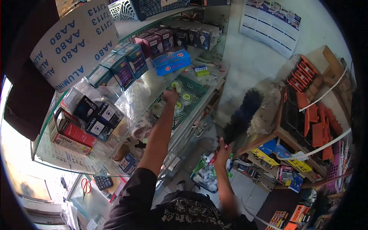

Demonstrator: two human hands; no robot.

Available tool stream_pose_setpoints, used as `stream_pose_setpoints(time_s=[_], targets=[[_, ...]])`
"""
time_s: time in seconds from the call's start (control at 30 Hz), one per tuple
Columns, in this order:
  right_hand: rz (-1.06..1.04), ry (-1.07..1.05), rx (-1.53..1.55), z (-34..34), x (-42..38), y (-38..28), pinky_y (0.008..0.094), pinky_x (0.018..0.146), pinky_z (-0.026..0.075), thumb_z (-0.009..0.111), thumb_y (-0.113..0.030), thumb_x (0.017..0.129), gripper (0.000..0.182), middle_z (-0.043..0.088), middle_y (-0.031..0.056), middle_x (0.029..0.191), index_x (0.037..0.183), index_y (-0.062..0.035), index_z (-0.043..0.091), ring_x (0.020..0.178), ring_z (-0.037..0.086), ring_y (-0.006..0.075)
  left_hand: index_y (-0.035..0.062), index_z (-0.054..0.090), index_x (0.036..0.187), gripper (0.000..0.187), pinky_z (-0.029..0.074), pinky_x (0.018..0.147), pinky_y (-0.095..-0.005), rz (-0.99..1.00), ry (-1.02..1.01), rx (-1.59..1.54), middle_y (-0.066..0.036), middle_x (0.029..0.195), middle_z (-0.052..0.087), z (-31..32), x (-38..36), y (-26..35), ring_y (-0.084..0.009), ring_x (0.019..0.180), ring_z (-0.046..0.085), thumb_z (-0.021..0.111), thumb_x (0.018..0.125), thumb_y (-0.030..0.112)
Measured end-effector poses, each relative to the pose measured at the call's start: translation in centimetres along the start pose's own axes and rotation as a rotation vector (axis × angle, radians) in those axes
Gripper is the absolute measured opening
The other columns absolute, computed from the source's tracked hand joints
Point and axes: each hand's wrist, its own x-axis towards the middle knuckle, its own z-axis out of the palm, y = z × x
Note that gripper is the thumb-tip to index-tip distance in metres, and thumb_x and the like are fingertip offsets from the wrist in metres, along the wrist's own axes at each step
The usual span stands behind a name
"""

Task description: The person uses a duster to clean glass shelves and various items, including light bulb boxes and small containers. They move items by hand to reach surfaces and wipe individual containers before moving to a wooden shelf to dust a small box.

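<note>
My left hand [170, 96] reaches into a green basket [198, 85] on the glass shelf. Its fingers are closed on a small round item with a yellow-green label [176, 84]. Several similar round items [186, 98] lie beside it in the basket. Lower down on the right, my right hand [221, 150] is wrapped around the pinkish-red handle of a feather duster [245, 111]. The duster's dark, fluffy head points up and away from me, near the wall.
Boxed light bulbs [100, 115] and a blue box [171, 62] crowd the glass counter [61, 165]. A wooden shelf [264, 142] with orange-black organisers [301, 101] stands right. On the floor sits a bin of plastic packets [205, 178]. Red scissors [86, 186] lie lower left.
</note>
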Motion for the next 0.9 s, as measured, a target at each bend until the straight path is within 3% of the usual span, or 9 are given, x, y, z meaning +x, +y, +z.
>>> stream_pose_setpoints(time_s=[0.2, 0.27, 0.37, 0.43, 0.53, 0.6, 0.73, 0.83, 0.9], targets=[[-0.064, -0.051, -0.045, -2.6, -0.3, 1.4, 0.0239, 0.036, 0.028, 0.061, -0.022, 0.092, 0.015, 0.056, -0.001, 0.072, 0.092, -0.0097, 0.052, 0.041, 0.036, 0.005, -0.004, 0.067, 0.093, 0.053, 0.053, 0.072, -0.0435, -0.143, 0.065, 0.079, -0.022, 0.098, 0.067, -2.2, -5.3, 5.3, -0.0313, 0.08, 0.068, 0.065, 0.083, 0.048], [-0.091, -0.04, -0.079, -3.6, -0.6, 1.7, 0.0239, 0.035, 0.028, 0.06, -0.022, 0.093, 0.016, 0.054, -0.0006, 0.067, 0.09, -0.0092, 0.051, 0.04, 0.036, 0.0053, 0.0032, 0.053, 0.085, 0.039, 0.033, 0.04, -0.034, -0.139, 0.011, -0.471, -0.003, 0.06, 0.047, -3.5, -9.2, 8.6, -0.0148, 0.044, 0.041, 0.053, 0.093, 0.041], [-0.161, -0.052, -0.101, -5.4, -1.0, 2.1, 0.0242, 0.034, 0.027, 0.058, -0.022, 0.094, 0.024, 0.043, -0.0005, 0.049, 0.079, -0.0084, 0.046, 0.035, 0.036, 0.007, 0.0072, 0.05, 0.092, 0.033, 0.028, 0.04, -0.0325, 0.068, -0.206, -0.986, -0.002, 0.066, 0.044, -7.5, -19.5, 13.2, -0.0137, 0.046, 0.038, 0.05, 0.093, 0.04], [-0.151, -0.044, -0.11, -7.4, -0.5, 3.5, 0.024, 0.034, 0.027, 0.058, -0.022, 0.094, 0.023, 0.044, -0.0002, 0.05, 0.079, -0.0085, 0.046, 0.036, 0.036, 0.0065, 0.0068, 0.047, 0.1, 0.033, 0.029, 0.039, -0.0308, 0.111, -0.281, -0.968, -0.003, 0.065, 0.043, -10.1, -25.1, 13.6, -0.0139, 0.043, 0.038, 0.049, 0.093, 0.039], [-0.141, 0.03, -0.101, -10.4, -2.1, 4.6, 0.0235, 0.033, 0.026, 0.057, -0.021, 0.094, 0.019, 0.047, 0.0001, 0.053, 0.082, -0.008, 0.05, 0.035, 0.036, 0.0052, 0.0085, 0.047, 0.101, 0.029, 0.029, 0.034, -0.027, -0.039, -0.569, -0.918, -0.004, 0.064, 0.044, -11.8, -31.9, 8.2, -0.0121, 0.039, 0.037, 0.044, 0.094, 0.037], [-0.103, 0.057, -0.163, -13.8, -2.5, 6.8, 0.0218, 0.035, 0.029, 0.058, -0.015, 0.094, 0.01, 0.05, -0.0016, 0.061, 0.097, -0.0067, 0.056, 0.041, 0.041, 0.0039, 0.0101, 0.049, 0.095, 0.025, 0.028, 0.033, -0.0244, -0.215, -0.513, -0.805, -0.002, 0.062, 0.045, -11.3, -36.0, 3.6, -0.01, 0.04, 0.039, 0.044, 0.095, 0.035], [-0.145, 0.165, -0.338, -20.2, -5.3, 11.4, 0.0211, 0.034, 0.026, 0.057, -0.017, 0.094, 0.014, 0.048, -0.0033, 0.058, 0.103, -0.0064, 0.06, 0.04, 0.038, 0.0024, 0.0068, 0.055, 0.101, 0.025, 0.037, 0.043, -0.0268, -0.261, -0.841, -0.3, -0.003, 0.068, 0.053, -8.5, -39.1, -12.3, -0.0108, 0.049, 0.049, 0.048, 0.096, 0.03], [-0.079, 0.267, -0.416, -26.1, -8.4, 16.0, 0.0203, 0.039, 0.026, 0.057, -0.018, 0.094, 0.019, 0.047, -0.006, 0.061, 0.106, -0.0039, 0.06, 0.046, 0.037, 0.0011, 0.0055, 0.055, 0.097, 0.03, 0.046, 0.045, -0.0327, -0.127, -0.918, 0.023, -0.008, 0.068, 0.06, -5.8, -40.0, -26.1, -0.0191, 0.053, 0.058, 0.05, 0.093, 0.035], [-0.067, 0.308, -0.487, -29.1, -11.1, 17.4, 0.0202, 0.042, 0.026, 0.056, -0.018, 0.095, 0.019, 0.046, -0.0064, 0.062, 0.105, -0.0026, 0.06, 0.048, 0.036, 0.0012, 0.0059, 0.056, 0.104, 0.03, 0.051, 0.064, -0.046, 0.648, -0.945, 0.625, -0.018, 0.085, 0.065, -3.5, -40.0, -37.4, -0.0339, 0.07, 0.064, 0.056, 0.09, 0.032]])
